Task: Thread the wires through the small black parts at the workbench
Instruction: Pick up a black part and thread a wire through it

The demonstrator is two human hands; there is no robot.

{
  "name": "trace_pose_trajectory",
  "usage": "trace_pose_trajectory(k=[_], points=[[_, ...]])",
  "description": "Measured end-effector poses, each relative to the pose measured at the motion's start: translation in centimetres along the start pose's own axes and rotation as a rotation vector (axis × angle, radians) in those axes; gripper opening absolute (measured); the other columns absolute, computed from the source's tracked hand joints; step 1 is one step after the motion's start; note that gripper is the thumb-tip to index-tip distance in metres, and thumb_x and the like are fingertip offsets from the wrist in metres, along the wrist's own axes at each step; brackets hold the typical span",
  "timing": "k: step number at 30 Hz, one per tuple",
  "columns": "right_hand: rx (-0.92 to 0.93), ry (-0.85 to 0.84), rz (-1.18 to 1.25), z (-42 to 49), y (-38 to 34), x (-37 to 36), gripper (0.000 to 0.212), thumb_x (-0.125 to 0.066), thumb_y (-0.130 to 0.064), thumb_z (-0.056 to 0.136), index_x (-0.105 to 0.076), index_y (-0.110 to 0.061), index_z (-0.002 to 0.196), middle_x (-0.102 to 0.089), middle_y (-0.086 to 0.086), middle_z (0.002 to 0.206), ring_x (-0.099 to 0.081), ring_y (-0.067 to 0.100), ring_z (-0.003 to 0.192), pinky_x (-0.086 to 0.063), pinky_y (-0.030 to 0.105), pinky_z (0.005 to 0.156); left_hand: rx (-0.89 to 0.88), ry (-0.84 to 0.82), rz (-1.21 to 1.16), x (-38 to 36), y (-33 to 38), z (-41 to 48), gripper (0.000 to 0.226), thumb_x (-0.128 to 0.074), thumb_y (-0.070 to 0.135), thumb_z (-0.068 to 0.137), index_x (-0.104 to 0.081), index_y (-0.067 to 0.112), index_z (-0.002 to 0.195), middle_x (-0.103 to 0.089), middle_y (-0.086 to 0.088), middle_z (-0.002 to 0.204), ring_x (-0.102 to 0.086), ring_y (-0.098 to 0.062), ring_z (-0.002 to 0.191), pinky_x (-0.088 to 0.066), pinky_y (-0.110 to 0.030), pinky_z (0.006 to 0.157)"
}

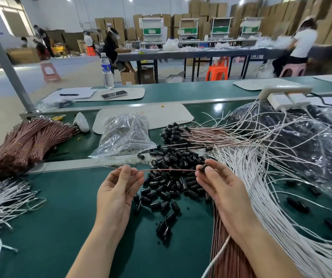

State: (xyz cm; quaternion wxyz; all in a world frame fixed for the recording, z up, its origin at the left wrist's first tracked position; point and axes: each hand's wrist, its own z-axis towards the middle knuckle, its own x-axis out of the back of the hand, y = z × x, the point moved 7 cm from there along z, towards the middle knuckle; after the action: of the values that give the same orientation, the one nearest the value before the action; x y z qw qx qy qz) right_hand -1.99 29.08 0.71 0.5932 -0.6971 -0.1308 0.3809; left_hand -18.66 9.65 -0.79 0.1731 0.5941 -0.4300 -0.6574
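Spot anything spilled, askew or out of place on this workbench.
Small black plastic sleeves lie scattered in a loose heap on the green bench mat; a few strays sit among the thin white wires at right.

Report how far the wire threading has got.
Done: a batch of wires already carrying black parts lies farther back. In hand: the left hand pinches one pink wire; the right hand holds a black part at its end. Left: many loose black parts and bundled wires.
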Motion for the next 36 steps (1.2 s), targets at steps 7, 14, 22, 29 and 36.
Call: trace_pose_trajectory(k=[7,14,22,29,36], points=[[-0.15,-0.054,0.308,0.0,0.9,-0.8,0.04,-0.066,-0.011,0.082,-0.062,-0.002,0.12,-0.074,0.021,0.112,-0.075,0.026,0.1,-0.061,0.028,0.08,0.0,-0.013,-0.007,-0.2,0.0,-0.2,0.02,-0.068,0.018,0.084,-0.063,0.003,0.096,-0.074,-0.011,0.083,-0.076,-0.02,0.078,-0.061,-0.025,0.07],[-0.153,-0.06,0.316,-0.1,1.1,-0.6,0.039,-0.066,-0.012,0.081,-0.061,-0.002,0.119,-0.074,0.021,0.111,-0.075,0.027,0.1,-0.062,0.028,0.08,-0.008,0.01,-0.011,-0.2,0.2,-0.3,0.021,-0.068,0.018,0.084,-0.062,0.003,0.098,-0.074,-0.01,0.084,-0.076,-0.019,0.078,-0.061,-0.025,0.07],[-0.141,-0.064,0.313,0.1,1.4,-0.5,0.038,-0.068,-0.01,0.082,-0.061,-0.002,0.119,-0.074,0.02,0.113,-0.073,0.03,0.106,-0.061,0.028,0.08,0.002,0.0,-0.001,-0.2,0.1,-0.2,0.019,-0.067,0.018,0.086,-0.062,0.003,0.097,-0.074,-0.011,0.084,-0.076,-0.019,0.077,-0.061,-0.025,0.069],[-0.157,-0.014,0.337,0.3,1.9,-0.1,0.025,-0.062,0.0,0.092,-0.062,-0.001,0.117,-0.074,0.021,0.114,-0.073,0.03,0.107,-0.061,0.028,0.08,0.018,-0.037,0.029,-0.5,-0.1,-0.1,0.015,-0.067,0.017,0.085,-0.064,0.006,0.093,-0.074,-0.01,0.083,-0.076,-0.021,0.077,-0.061,-0.026,0.068],[-0.202,-0.062,0.424,-0.2,1.0,-0.5,0.034,-0.065,-0.005,0.085,-0.061,-0.003,0.119,-0.073,0.023,0.115,-0.074,0.029,0.104,-0.062,0.032,0.083,0.046,-0.058,0.028,-0.9,-0.2,-0.3,0.016,-0.067,0.016,0.083,-0.062,0.005,0.093,-0.073,-0.011,0.081,-0.075,-0.021,0.075,-0.062,-0.026,0.067]])
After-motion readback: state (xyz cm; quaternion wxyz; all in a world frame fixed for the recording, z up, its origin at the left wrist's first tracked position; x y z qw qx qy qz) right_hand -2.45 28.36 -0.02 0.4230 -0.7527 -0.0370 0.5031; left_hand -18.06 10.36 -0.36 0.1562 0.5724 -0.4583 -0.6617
